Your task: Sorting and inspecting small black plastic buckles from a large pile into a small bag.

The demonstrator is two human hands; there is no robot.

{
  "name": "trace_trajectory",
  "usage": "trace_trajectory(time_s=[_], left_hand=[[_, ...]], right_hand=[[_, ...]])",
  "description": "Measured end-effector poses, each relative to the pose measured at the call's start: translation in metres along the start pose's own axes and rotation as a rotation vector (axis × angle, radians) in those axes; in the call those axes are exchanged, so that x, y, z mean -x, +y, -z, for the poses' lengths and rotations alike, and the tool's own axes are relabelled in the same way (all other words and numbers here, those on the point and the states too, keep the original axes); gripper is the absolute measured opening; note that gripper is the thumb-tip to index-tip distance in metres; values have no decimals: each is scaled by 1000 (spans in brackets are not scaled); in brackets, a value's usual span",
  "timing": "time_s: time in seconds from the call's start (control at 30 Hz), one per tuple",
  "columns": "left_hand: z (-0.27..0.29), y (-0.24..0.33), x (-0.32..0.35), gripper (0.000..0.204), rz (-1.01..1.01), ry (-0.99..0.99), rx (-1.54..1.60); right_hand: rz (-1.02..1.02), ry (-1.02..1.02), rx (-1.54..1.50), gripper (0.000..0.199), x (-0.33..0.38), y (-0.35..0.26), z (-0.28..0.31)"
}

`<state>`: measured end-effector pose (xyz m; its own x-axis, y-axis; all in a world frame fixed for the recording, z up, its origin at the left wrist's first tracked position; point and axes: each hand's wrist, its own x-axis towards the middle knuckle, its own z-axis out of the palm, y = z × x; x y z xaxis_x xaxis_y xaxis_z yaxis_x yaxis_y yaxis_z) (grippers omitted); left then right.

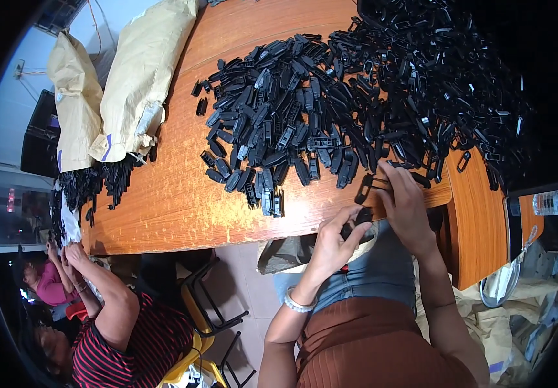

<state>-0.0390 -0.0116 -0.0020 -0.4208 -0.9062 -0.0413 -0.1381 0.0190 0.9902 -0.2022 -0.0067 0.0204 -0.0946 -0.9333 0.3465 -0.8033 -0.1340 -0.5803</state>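
My left hand, with a pale bracelet at its wrist, is at the table's front edge. Its thumb and fingers are closed on a small black plastic part. Just to the right, my right hand pinches a black loop-shaped plastic piece by one end, close above the other part. Beyond both hands lies a heap of black oblong plastic parts. To its right spreads a larger pile of thin black loop-shaped pieces. My fingers partly hide both held pieces.
An open sack rests below the table edge by my lap. Paper sacks spilling black parts stand at the left of the wooden table. A person in a striped shirt works there, near a chair. More paper sacks lie lower right.
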Motion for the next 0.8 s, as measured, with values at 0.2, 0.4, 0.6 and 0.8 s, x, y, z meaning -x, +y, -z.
trace_trajectory(time_s=[0.2, 0.4, 0.6, 0.8], left_hand=[[0, 3, -6, 23, 83, 46, 354], [7, 11, -2, 22, 86, 23, 326], [1, 20, -1, 24, -362, 174, -114], [6, 24, 11, 27, -141, 167, 69]], right_hand=[[-120, 1, -378, 23, 4, 2, 14], [92, -82, -371, 27, 14, 2, -2], [-349, 55, -632, 25, 21, -18, -9], [-463, -6, -1021, 25, 17, -29, -2]])
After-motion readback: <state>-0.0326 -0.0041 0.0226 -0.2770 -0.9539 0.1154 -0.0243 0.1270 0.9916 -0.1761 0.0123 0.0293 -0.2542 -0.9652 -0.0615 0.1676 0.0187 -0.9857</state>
